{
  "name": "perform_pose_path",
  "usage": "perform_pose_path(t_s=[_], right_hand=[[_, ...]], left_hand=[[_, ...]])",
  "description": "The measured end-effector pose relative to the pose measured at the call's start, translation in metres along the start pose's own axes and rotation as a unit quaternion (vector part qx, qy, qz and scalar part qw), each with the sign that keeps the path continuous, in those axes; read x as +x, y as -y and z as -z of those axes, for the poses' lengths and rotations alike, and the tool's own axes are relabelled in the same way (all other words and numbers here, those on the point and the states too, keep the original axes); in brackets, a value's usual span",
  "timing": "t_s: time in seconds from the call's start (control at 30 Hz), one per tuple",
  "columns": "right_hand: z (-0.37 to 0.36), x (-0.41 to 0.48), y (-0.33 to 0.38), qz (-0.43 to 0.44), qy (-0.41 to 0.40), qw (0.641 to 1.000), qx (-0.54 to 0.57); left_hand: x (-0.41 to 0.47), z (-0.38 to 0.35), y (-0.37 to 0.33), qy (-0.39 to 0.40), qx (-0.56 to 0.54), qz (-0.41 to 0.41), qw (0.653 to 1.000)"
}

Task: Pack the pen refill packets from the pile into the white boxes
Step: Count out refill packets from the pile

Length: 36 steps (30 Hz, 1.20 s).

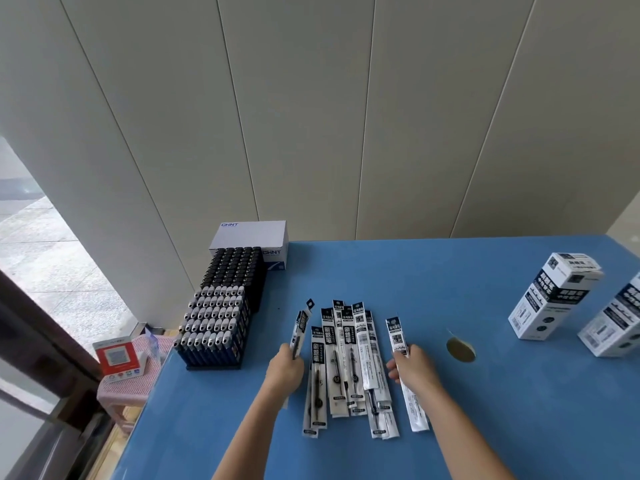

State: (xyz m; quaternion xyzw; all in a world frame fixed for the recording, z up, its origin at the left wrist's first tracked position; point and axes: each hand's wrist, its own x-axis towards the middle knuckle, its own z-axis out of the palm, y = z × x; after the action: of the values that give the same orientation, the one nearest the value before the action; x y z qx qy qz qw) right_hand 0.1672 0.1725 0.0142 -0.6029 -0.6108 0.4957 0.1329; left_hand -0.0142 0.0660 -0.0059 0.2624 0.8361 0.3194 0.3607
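Observation:
A pile of long black-and-white pen refill packets [349, 358] lies fanned out on the blue table [502, 410]. My left hand [285, 370] grips a few packets [300, 327] at the pile's left side, their tops pointing away from me. My right hand [412, 370] holds a single packet [398, 336] to the right of the pile, its lower end trailing past my wrist. Two white boxes with black labels lie at the right: one [550, 303] fully in view, the other [616, 323] cut by the frame edge.
A rack of black and grey pens [218, 317] stands at the table's left edge, with a white CHNT carton [252, 237] behind it. A round hole [460, 348] sits in the tabletop. Left of the table, a pink stool [131, 375] carries a red-and-white box.

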Motion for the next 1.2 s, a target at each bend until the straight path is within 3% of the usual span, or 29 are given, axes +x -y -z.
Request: perform_pose_path(t_s=[0.17,0.43,0.53,0.77,0.97,1.2], right_hand=[[0.000,-0.005,-0.004,0.000,-0.003,1.000,0.001],[0.003,-0.018,-0.006,0.009,0.008,1.000,0.028],[0.001,-0.025,-0.004,0.012,0.035,0.995,0.093],[0.014,-0.056,0.000,-0.004,0.124,0.938,0.325],[0.036,-0.071,-0.020,0.007,0.120,0.932,0.341],[0.103,-0.077,-0.061,-0.012,0.080,0.906,0.415]], left_hand=[[-0.007,-0.016,-0.011,-0.066,0.097,-0.032,0.993],[-0.004,-0.003,-0.004,-0.077,0.068,-0.056,0.993],[-0.006,0.008,-0.003,-0.072,0.047,-0.076,0.993],[-0.025,0.037,-0.008,0.027,-0.095,-0.100,0.990],[-0.063,0.014,-0.035,0.174,-0.226,-0.128,0.950],[-0.095,-0.080,-0.073,0.265,-0.313,-0.060,0.910]])
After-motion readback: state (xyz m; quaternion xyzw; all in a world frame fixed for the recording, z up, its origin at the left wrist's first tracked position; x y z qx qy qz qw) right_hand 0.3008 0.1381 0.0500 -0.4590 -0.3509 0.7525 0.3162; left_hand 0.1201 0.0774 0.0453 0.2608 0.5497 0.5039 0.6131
